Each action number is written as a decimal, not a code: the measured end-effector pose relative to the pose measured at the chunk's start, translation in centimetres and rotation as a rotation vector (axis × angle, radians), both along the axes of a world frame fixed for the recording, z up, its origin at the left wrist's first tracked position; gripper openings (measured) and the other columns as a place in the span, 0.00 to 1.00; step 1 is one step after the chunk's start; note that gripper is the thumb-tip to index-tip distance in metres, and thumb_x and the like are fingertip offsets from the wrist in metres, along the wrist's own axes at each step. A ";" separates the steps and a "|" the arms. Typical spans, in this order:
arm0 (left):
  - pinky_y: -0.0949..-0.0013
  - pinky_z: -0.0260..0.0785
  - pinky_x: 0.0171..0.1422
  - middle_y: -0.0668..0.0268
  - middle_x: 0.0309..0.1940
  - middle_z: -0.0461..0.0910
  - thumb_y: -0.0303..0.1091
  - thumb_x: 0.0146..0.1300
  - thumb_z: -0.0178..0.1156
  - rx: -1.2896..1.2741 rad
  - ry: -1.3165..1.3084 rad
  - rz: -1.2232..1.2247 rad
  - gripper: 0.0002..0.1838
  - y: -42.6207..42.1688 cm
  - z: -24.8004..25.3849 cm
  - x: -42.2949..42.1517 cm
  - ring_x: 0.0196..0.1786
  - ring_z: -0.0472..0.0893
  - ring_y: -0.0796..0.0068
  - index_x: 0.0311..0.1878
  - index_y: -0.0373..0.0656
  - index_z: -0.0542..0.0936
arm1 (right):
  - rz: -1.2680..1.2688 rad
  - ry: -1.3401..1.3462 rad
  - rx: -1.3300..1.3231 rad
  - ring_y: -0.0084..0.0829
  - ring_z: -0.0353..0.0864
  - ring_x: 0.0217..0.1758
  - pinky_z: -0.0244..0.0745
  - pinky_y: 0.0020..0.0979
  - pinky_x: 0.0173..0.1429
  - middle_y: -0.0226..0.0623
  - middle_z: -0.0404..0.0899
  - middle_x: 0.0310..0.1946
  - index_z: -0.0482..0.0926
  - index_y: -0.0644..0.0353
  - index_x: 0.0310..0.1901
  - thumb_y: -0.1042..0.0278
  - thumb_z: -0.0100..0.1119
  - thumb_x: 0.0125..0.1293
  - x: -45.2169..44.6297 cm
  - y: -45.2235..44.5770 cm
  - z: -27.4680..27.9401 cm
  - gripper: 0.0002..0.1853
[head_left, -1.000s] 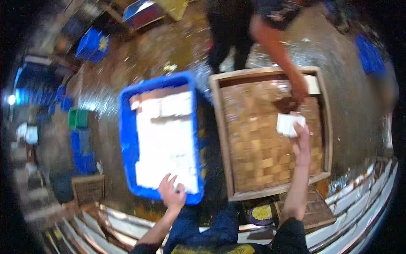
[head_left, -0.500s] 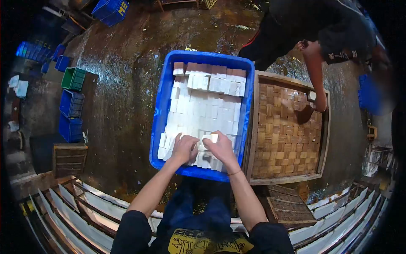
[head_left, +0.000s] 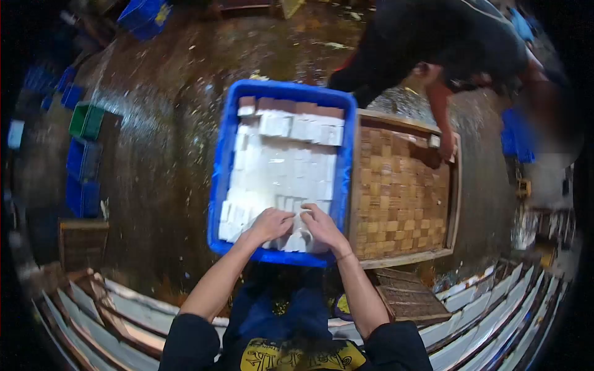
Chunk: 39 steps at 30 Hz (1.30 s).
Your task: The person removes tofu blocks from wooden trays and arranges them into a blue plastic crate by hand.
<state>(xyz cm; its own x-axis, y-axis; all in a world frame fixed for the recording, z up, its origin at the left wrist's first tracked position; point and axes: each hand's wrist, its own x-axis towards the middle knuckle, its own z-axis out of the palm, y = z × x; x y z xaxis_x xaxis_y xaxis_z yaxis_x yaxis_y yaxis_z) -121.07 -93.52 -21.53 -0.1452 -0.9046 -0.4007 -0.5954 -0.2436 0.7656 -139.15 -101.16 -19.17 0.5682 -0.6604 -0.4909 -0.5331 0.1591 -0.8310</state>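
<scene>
**White blocks (head_left: 300,240) between both hands**

Blocks at blue crate's (head_left: 291,90) near end, long edges roughly toward its far end. Left hand (head_left: 271,226) and right hand (head_left: 323,226) flank them, curled; pinch hidden, cannot tell. Right hand nearer woven tray (head_left: 402,216).

The left hand (head_left: 270,225) and right hand (head_left: 322,226) hide what lies beneath them among the white blocks (head_left: 284,162), so any grip cannot be told. The top edge cuts off the co-worker (head_left: 455,40) and a blue crate (head_left: 139,18), whose yellow marking (head_left: 162,13) is blurred.
</scene>
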 end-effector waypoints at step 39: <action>0.60 0.43 0.77 0.36 0.71 0.52 0.45 0.72 0.52 0.008 -0.412 0.672 0.39 -5.1 4.9 -24.2 0.75 0.52 0.43 0.71 0.23 0.51 | -0.874 0.658 -0.660 0.43 0.73 0.53 0.62 0.48 0.58 0.42 0.78 0.45 0.79 0.51 0.41 0.60 0.66 0.53 -42.0 -45.5 -11.0 0.14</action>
